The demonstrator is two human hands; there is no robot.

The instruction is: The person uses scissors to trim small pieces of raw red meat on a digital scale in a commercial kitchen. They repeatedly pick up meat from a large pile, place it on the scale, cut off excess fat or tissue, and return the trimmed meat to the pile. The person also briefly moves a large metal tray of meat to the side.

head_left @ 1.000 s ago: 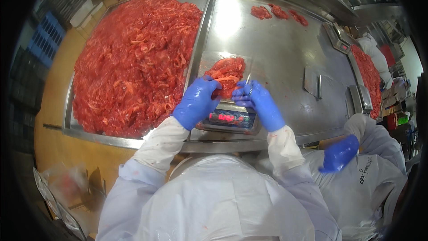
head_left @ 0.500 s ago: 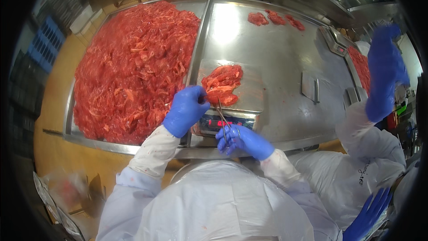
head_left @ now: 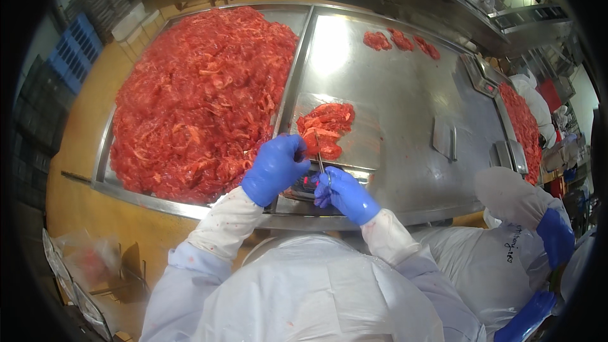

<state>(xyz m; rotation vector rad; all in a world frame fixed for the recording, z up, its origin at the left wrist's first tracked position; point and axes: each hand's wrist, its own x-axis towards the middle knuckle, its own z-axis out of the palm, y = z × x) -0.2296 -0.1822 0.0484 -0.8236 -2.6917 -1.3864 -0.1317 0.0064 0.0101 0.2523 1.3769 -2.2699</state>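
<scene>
In blue gloves, both my hands work at a small pile of raw red meat (head_left: 332, 120) on the steel platform of a weighing scale (head_left: 364, 136). My left hand (head_left: 277, 170) is closed at the pile's near left edge, pinching a bit of the meat; its fingertips are partly hidden. Metal scissors (head_left: 320, 161) are held in my right hand (head_left: 348, 196), fingers around the handles. Their blades point away from me into the near side of the meat. The scale's red-lit display is mostly covered by my hands.
A large heap of raw meat (head_left: 202, 101) fills the steel tray on the left. Three small meat portions (head_left: 400, 40) lie at the far side of the steel table (head_left: 405, 107). A flat steel scraper (head_left: 444, 139) and another scale (head_left: 479, 76) are rightward. Close on my right stands a co-worker (head_left: 506, 240).
My right hand and the scissors have moved up toward the meat, and the blades now reach farther over it. The co-worker's raised arm has come down. The view has shifted slightly.
</scene>
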